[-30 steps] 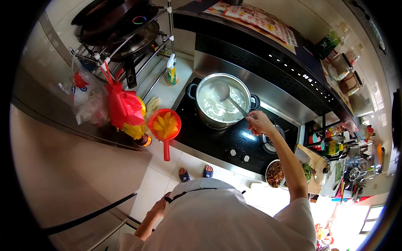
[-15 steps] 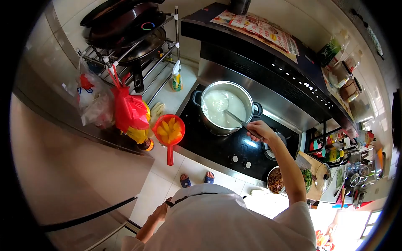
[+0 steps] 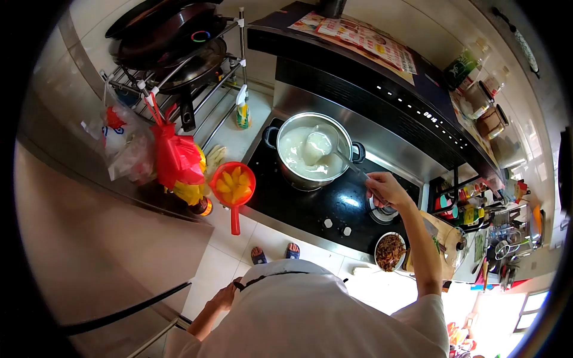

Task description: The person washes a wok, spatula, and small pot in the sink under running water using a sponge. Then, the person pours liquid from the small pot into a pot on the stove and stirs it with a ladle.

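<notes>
My right hand (image 3: 387, 192) is closed round the handle of a metal ladle (image 3: 353, 167). The ladle's bowl, filled with whitish liquid, is inside a steel pot (image 3: 285, 166) of the same cloudy liquid on the black stove (image 3: 310, 209). Low at my waist, my left hand (image 3: 225, 296) is closed beside the dark band of my clothing; whatever its fingers hold is too small to make out. A red strainer (image 3: 235, 219) with yellow pieces (image 3: 233, 185) rests on the counter left of the stove.
Pans (image 3: 161, 36) are stacked on a metal rack at the upper left, above a red bag (image 3: 178, 156) and a spray bottle (image 3: 243, 108). The range hood (image 3: 370, 89) overhangs the stove. A bowl of brown food (image 3: 390, 251) stands near a cutting board (image 3: 444, 230).
My right hand has moved right and slightly down with the ladle. The ladle's bowl has come up to the liquid's surface and holds liquid. The view has shifted a little.
</notes>
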Demonstrator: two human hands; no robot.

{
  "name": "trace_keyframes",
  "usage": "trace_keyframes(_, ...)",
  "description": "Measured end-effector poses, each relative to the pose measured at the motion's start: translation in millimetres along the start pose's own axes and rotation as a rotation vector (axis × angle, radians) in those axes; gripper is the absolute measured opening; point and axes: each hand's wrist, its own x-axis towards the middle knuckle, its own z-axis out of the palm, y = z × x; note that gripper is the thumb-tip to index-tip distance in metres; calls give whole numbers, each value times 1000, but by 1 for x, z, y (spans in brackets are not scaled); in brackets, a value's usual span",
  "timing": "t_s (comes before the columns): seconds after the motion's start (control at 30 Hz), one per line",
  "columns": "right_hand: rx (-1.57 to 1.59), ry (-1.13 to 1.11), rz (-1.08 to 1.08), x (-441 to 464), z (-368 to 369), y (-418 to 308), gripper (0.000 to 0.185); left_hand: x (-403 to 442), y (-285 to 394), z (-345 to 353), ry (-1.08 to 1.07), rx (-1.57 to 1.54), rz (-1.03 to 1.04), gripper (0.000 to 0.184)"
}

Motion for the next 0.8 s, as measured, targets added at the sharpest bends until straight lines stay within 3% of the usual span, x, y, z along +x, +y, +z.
trace_keyframes(0.13,-414,161,-63,-22,-6,-18,36,6,-5,4,56,5,67,89)
trace_keyframes(0.27,-929,342,-399,-43,-11,-41,31,14,-16,7,-51,129,2,93)
trace_keyframes(0.37,-1059,315,-493,-53,-9,-55,26,12,-14,6,-24,130,38,96)
trace_keyframes(0.47,-1181,266,-395,-54,1,-57,34,10,-15,5,-12,117,86,99)
trace_keyframes(0.8,-1193,339,-426,-29,35,-40,28,7,-19,18,11,66,39,95)
